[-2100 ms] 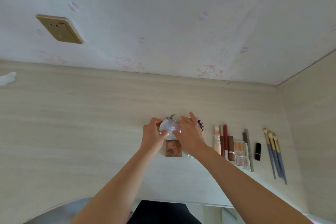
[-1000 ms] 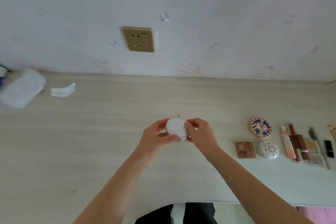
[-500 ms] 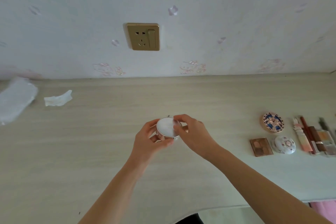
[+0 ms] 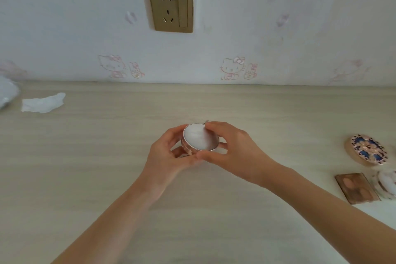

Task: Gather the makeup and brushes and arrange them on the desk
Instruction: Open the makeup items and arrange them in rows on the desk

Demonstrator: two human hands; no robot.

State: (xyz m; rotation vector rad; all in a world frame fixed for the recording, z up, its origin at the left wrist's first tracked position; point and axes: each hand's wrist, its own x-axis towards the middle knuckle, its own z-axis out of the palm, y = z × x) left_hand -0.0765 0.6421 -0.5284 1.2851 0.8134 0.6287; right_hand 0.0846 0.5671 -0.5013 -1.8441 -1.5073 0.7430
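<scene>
Round compact point(image 4: 201, 137) in curled two-handed grip: left hand point(image 4: 169, 156), right hand point(image 4: 233, 148).

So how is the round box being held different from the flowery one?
The held box has a plain white lid; the flowery box has a blue pattern. The left hand and right hand grip the held box; the flowery box lies on the desk. Both are round.
</scene>
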